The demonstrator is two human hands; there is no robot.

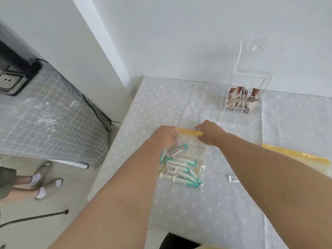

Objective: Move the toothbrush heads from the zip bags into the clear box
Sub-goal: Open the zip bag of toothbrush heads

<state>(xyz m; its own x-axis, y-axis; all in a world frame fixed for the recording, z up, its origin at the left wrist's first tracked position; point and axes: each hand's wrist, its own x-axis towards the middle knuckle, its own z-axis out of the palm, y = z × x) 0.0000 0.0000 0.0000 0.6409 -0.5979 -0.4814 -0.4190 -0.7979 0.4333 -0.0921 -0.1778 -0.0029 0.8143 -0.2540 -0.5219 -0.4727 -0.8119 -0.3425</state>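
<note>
Your two bare forearms fill the lower frame, reaching up to the zip bag (pixel 186 155) at centre. Your left hand (pixel 166 134) is curled shut on the bag's top left corner; your right hand (pixel 209 132) pinches the yellow zip strip (pixel 187 131) with fingers closed on it. The toothbrush heads (pixel 179 170) lie heaped in the bag's lower half, green and white, each apparently wrapped. Expect them to be light, stiff and a bit slick in their wrappers, while the bag is thin, floppy film that likely slides on the tablecloth (pixel 215 203). Take the strip lips to part it. The clear box (pixel 240 99), lid up, stands in the upper right, near the bag. A second bag (pixel 294 155) lies at right.
</note>
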